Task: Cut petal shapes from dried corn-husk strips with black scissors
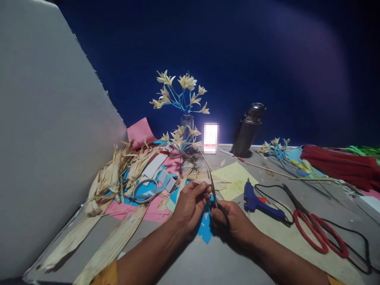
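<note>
My left hand [191, 202] pinches a small strip of pale dried husk [204, 182] between thumb and fingers. Black-handled scissors [213, 190] are in my right hand [234, 221], their blades pointing up and slightly apart beside the husk strip. Under both hands lies blue paper [206, 229]. A yellow paper sheet [236, 180] is just beyond my right hand, and a blue glue gun [261, 204] rests to its right.
Dried husks [114, 174] and pink paper [141, 132] crowd the left side. Husk flowers [187, 81] stand in a glass bottle at the back, near a dark flask [249, 128]. Red-handled scissors [314, 229], a cord and red cloth [338, 162] lie right.
</note>
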Demonstrator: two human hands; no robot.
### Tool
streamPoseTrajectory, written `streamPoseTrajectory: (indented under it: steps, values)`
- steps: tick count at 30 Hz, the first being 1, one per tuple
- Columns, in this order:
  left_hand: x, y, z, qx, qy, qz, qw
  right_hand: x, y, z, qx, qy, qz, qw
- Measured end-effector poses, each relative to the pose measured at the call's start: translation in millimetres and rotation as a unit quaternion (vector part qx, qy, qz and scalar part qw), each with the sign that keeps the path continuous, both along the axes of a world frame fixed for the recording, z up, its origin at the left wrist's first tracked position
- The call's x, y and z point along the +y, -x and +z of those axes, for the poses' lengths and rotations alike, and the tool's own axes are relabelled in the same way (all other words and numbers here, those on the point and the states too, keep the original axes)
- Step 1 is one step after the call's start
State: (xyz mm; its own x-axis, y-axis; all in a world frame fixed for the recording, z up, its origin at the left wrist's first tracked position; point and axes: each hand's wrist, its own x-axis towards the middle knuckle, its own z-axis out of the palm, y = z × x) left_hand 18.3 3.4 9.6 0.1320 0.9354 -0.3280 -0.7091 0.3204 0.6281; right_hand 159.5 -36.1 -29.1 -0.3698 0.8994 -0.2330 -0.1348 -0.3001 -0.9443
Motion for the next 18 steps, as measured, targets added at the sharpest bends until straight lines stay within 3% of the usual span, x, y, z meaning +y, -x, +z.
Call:
streamPoseTrajectory:
  steps: [6,12,18]
  values:
    - [1.1,3.1,1.6,0.010,-0.005,-0.005,1.000,-0.4,0.5,2.4,-0.019,0.019,-0.015,1.000]
    - [-0.9,5.2,4.8,0.060,-0.028,-0.068,0.996,5.3,-6.0,14.3,-0.008,-0.019,-0.067,0.998]
    - [-0.5,8.0,9.9,0.068,-0.044,-0.072,0.994,0.0,-8.8,14.7,-0.020,-0.012,-0.009,1.000]
